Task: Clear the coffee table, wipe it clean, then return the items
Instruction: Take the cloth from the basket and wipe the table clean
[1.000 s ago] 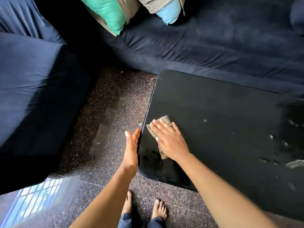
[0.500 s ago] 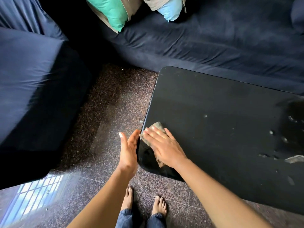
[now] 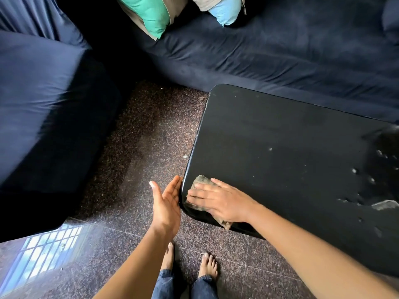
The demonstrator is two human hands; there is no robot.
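- The right hand (image 3: 222, 201) lies flat with straight fingers on the grey cloth (image 3: 201, 181), pressing it onto the black surface (image 3: 280, 137). Its fingers are blurred.
- Compared with a second ago, hand and cloth have slid towards the near left corner. The cloth now sits just inside the rounded edge, and one end pokes out under the wrist.
- The left hand (image 3: 167, 203) stays open beside that edge, palm turned to the surface and fingertips touching the rim. It holds nothing.
- Pale crumbs (image 3: 354, 170) remain scattered on the right part of the surface, well apart from the cloth.
- A crumb (image 3: 185, 156) lies on the speckled floor (image 3: 151, 137) as before.
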